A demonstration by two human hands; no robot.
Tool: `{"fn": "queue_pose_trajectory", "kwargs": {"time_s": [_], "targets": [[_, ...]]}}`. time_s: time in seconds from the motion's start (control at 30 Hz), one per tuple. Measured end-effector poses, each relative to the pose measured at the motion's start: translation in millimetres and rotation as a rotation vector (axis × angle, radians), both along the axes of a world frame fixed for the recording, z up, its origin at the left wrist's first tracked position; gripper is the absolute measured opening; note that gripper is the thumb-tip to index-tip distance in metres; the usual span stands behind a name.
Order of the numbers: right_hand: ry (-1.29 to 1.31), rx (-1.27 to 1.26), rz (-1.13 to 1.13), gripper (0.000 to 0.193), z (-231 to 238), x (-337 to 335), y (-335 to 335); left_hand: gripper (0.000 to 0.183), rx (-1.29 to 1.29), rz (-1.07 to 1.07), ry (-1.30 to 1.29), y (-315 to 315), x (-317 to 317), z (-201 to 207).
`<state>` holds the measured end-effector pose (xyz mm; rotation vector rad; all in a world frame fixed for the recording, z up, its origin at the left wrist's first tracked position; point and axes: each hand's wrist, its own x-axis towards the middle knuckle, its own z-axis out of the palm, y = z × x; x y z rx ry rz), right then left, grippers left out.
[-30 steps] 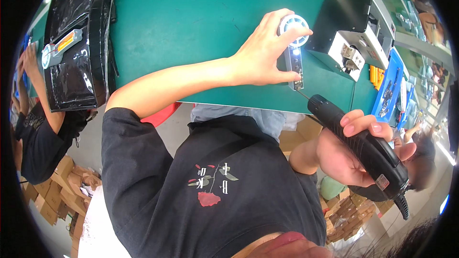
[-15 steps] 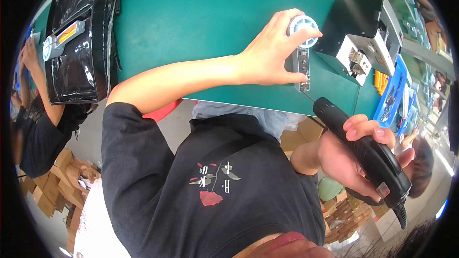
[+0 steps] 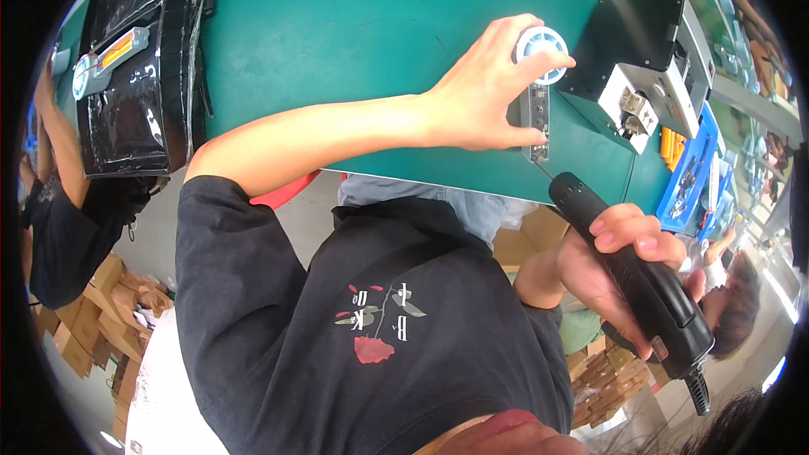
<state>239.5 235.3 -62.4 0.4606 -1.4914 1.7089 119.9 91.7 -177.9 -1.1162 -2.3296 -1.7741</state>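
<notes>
My left hand (image 3: pixel 472 101) is closed around a small handheld fan, thumb and fingers spanning it on the table. The fan has a pale blue round head (image 3: pixel 542 55) and a narrow grey body (image 3: pixel 537 122) with a circuit board showing in it. A black electric screwdriver (image 3: pixel 636 274) is gripped in my right hand (image 3: pixel 602 274), tilted, with its cord end at the lower right. Its thin bit points at the near end of the fan body. Whether the tip touches, I cannot tell.
Right of the fan stands a black and white machine (image 3: pixel 628 38). Beyond it sits a blue tray (image 3: pixel 706 131) of small parts, beside orange cylinders (image 3: pixel 672 147). Another fan (image 3: pixel 109 59) lies on shiny black sheeting (image 3: pixel 139 131) at the left, near a co-worker (image 3: pixel 72 236).
The screwdriver's rear end has swung slightly left, and my right fingers have shifted a little on it. My left hand still holds the fan, in nearly the same place.
</notes>
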Motion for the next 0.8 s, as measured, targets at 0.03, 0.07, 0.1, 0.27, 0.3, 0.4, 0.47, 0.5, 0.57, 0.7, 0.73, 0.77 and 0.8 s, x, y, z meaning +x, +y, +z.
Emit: {"fn": "queue_pose_trajectory", "kwargs": {"time_s": [0.03,0.07,0.1,0.27,0.3,0.4,0.47,0.5,0.57,0.7,0.73,0.77,0.8], "targets": [[0.002,0.007,-0.009,0.097,-0.2,-2.1,-3.6,0.091,0.001,0.002,0.007,-0.1,-0.2,0.8],[0.004,0.014,-0.019,0.097,0.6,-3.6,-5.4,0.091,-0.005,0.001,0.0,-0.3,0.5,1.1],[-0.007,0.046,0.0,0.098,3.5,-4.2,-2.8,0.091,-0.011,0.001,-0.008,-0.8,1.7,0.9],[-0.063,0.052,-0.114,0.096,51.4,-20.6,56.9,0.091,-0.033,-0.01,-0.028,0.4,0.6,3.9],[-0.06,0.059,-0.206,0.097,61.8,-26.4,72.0,0.091,-0.033,-0.008,-0.03,-0.7,0.5,4.1],[-0.05,0.028,-0.417,0.102,76.9,-56.3,112.4,0.091,-0.045,-0.024,-0.029,0.3,-1.1,6.4],[-0.102,0.055,-0.521,0.103,73.9,-78.4,120.3,0.091,-0.05,-0.032,-0.032,0.6,-1.9,7.8],[-0.136,0.074,-0.546,0.103,71.7,-83.9,121.5,0.091,-0.057,-0.033,-0.033,1.1,-1.5,8.6],[-0.191,0.117,-0.542,0.102,68.1,-90.8,113.5,0.089,-0.061,-0.045,-0.035,0.1,-1.1,9.7],[-0.223,0.087,-0.521,0.101,57.3,-82.9,96.6,0.09,-0.045,-0.031,-0.029,-0.2,-0.6,9.1],[-0.22,0.064,-0.499,0.1,55.0,-74.8,90.7,0.09,-0.041,-0.031,-0.02,0.4,-0.4,6.4],[-0.223,0.028,-0.452,0.099,53.3,-64.7,80.0,0.091,-0.036,-0.026,-0.009,0.9,-0.8,4.4],[-0.221,-0.006,-0.409,0.099,50.6,-54.3,69.6,0.091,-0.031,-0.021,0.001,1.0,-0.5,3.1]]}}
